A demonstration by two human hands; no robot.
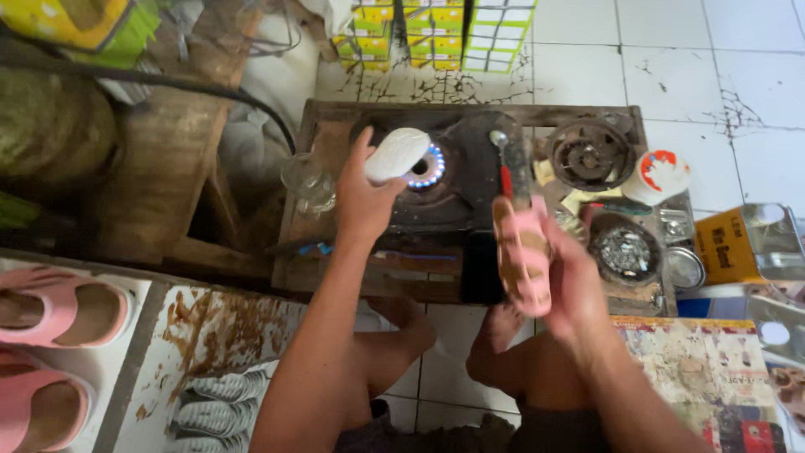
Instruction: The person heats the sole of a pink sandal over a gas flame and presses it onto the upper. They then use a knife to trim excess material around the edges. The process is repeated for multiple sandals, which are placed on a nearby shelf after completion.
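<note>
At the bottom of the frame the person's bare knees and feet rest on the white tiled floor (755,75). Lower left, a stack of white shoe soles (214,401) lies on a stained board, and further left two pink sandals (59,312) sit on a white surface.

Right of centre, the right hand (579,289) is clamped around a pink sandal upper (521,252) with a tan insole, holding it tilted, its toe pointing up the frame, just above the front edge of the low wooden desk (369,277).

Left of centre, the left hand (362,201) is closed on one end of a white shoe sole (397,154), which it holds right over the lit gas burner (429,166), its ring of blue flame showing beside the sole.

On the stove top between the hands lies a red-handled tool (505,164). To the right sit a second, unlit burner (589,153), a white glue tub (662,176) with a red and white lid, and a round tin of small metal bits (625,252). A clear glass (306,180) stands at the desk's left edge.

At the top centre, yellow and green boxes (436,33) are stacked against the floor's far edge.
</note>
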